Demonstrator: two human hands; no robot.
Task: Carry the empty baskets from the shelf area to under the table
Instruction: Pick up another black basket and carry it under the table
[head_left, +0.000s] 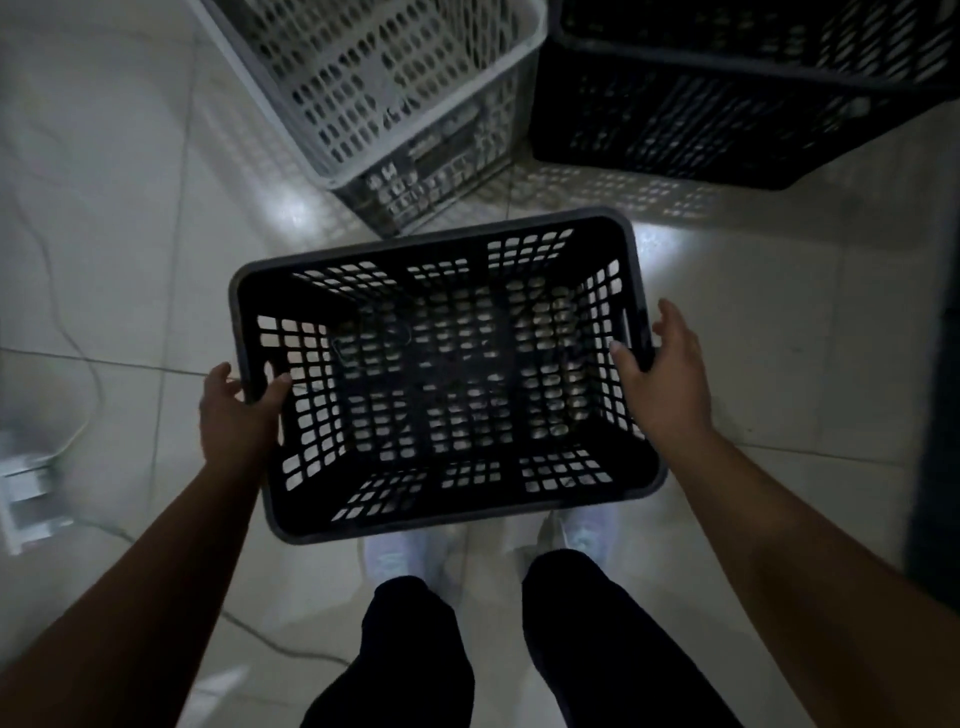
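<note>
An empty black perforated basket (447, 374) hangs in front of me above the tiled floor, open side up. My left hand (236, 415) grips its left rim, thumb inside the wall. On the right rim my right hand (662, 374) holds the same way, fingers curled around the outer edge. Farther ahead a white perforated basket (384, 88) rests tilted on the floor. Beside it to the right stands a larger black basket (727, 114).
A thin white cable (78, 358) snakes over the floor tiles on the left, near a pale blurred object (26, 483) at the left edge. A dark vertical surface (935, 415) borders the right side. My feet in pale shoes (395, 556) stand below the held basket.
</note>
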